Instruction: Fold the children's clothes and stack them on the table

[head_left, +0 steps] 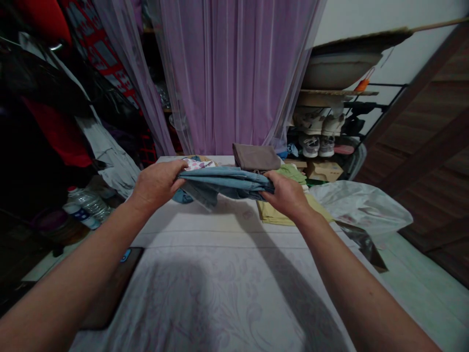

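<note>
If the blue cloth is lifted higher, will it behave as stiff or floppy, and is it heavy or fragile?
Probably floppy: the blue cloth hangs in a loose flap near the left hand. Perhaps a little heavy for cloth, as several layers are bunched near the right hand. It seems unlikely to break, being soft, folded fabric.

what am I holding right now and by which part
Blue cloth, gathered in folds, held at opposite ends by the left grip and right grip.
</note>
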